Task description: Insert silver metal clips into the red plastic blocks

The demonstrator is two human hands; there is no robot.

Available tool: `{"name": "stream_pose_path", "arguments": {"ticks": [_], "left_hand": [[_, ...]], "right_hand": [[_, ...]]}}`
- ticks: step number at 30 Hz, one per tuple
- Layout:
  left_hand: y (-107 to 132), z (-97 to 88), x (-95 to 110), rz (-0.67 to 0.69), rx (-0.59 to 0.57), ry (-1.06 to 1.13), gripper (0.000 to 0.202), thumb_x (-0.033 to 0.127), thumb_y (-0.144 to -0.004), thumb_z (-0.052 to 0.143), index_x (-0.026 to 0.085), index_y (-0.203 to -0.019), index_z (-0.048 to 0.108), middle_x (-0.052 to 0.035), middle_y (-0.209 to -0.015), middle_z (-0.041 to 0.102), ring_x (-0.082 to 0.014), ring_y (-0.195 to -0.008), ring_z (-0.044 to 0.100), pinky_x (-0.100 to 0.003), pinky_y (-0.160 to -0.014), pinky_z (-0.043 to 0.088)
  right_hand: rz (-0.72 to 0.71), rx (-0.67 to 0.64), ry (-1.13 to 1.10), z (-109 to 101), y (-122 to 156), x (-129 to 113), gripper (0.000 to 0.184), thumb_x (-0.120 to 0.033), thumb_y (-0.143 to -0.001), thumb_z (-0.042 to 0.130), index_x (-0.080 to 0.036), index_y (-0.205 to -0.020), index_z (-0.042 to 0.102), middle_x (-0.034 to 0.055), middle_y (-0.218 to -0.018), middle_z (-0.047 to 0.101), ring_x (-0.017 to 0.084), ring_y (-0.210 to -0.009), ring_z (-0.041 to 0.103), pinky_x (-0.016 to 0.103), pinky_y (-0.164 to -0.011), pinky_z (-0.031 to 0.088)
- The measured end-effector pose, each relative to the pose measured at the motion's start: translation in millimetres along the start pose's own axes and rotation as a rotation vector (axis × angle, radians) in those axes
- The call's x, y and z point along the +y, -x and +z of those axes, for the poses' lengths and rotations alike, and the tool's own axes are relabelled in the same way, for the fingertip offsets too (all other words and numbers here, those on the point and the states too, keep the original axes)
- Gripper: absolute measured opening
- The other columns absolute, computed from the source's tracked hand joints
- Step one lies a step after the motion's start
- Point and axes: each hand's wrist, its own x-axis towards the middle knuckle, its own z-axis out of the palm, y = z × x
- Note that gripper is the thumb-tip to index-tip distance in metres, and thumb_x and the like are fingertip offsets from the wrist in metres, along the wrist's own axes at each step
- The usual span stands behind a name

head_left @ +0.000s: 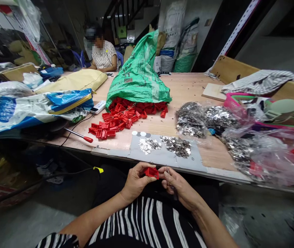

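Observation:
My left hand (pixel 135 179) is closed around a small red plastic piece (pixel 151 172), held over my lap just below the table edge. My right hand (pixel 175 184) is pinched beside it, its fingertips touching the red piece and gripping a thin metal tool or part that I cannot make out clearly. On the table ahead lie two small heaps of silvery metal parts (pixel 150 145) (pixel 178 146) on a grey mat (pixel 162 156). Farther back a pile of red plastic pieces (pixel 118 119) spills from a green sack (pixel 139 74).
Clear bags of metal parts (pixel 195 119) and a pink basket (pixel 242 103) crowd the right side. Blue-and-white sacks (pixel 33 108), a red-handled screwdriver (pixel 81 136) and a white remote (pixel 97 107) lie at left. Another person (pixel 102 55) sits at the far end.

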Motion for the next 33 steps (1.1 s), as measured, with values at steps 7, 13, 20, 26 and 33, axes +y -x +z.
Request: {"name": "stream_pose_path", "arguments": {"ticks": [7,13,20,26,33], "left_hand": [[-0.6,-7.8,-4.3,0.031,0.0,-0.208,0.031,0.023,-0.074,0.074,0.018,-0.104,0.066,-0.007,-0.105,0.07,-0.0182,-0.092,0.066,-0.029,-0.086,0.05],[-8.1,-13.4,-24.0,-0.258,-0.041,-0.07,0.035,0.014,-0.061,0.08,0.016,-0.094,0.069,-0.0046,-0.094,0.069,-0.0158,-0.087,0.063,-0.025,-0.083,0.046],[-15.3,-24.7,-74.1,-0.773,0.155,0.218,0.042,0.015,-0.055,0.083,0.012,-0.089,0.059,-0.0082,-0.084,0.068,-0.0192,-0.071,0.067,-0.035,-0.07,0.051],[-17.1,-24.6,-87.2,-0.823,0.23,0.257,0.036,0.008,-0.059,0.077,0.014,-0.087,0.055,-0.0064,-0.083,0.067,-0.0179,-0.076,0.067,-0.034,-0.076,0.052],[-13.2,-20.7,-59.4,-0.738,0.052,0.267,0.047,0.015,-0.047,0.087,0.01,-0.087,0.062,-0.0101,-0.087,0.069,-0.0194,-0.075,0.066,-0.032,-0.07,0.052]], "right_hand": [[0.091,0.168,-0.043,-26.3,3.6,39.7,0.04,-0.053,-0.074,0.07,-0.019,-0.09,0.057,0.004,-0.086,0.064,0.005,-0.052,0.036,0.016,-0.043,0.021],[0.19,0.228,-0.156,-39.1,-1.5,81.4,0.042,-0.048,-0.062,0.081,-0.017,-0.082,0.062,0.0033,-0.077,0.063,0.003,-0.05,0.038,0.013,-0.038,0.021],[0.225,0.247,-0.414,-60.9,-14.1,101.0,0.033,-0.036,-0.061,0.085,-0.016,-0.081,0.068,0.0056,-0.081,0.065,0.004,-0.054,0.042,0.011,-0.037,0.032],[0.223,0.226,-0.412,-61.7,-14.2,102.0,0.032,-0.036,-0.064,0.083,-0.017,-0.084,0.068,0.0068,-0.084,0.065,0.005,-0.055,0.044,0.013,-0.038,0.033],[0.129,0.039,0.053,-46.2,-3.0,76.3,0.041,-0.054,-0.07,0.072,-0.016,-0.082,0.062,0.0018,-0.075,0.059,0.005,-0.051,0.037,0.018,-0.04,0.022]]}}
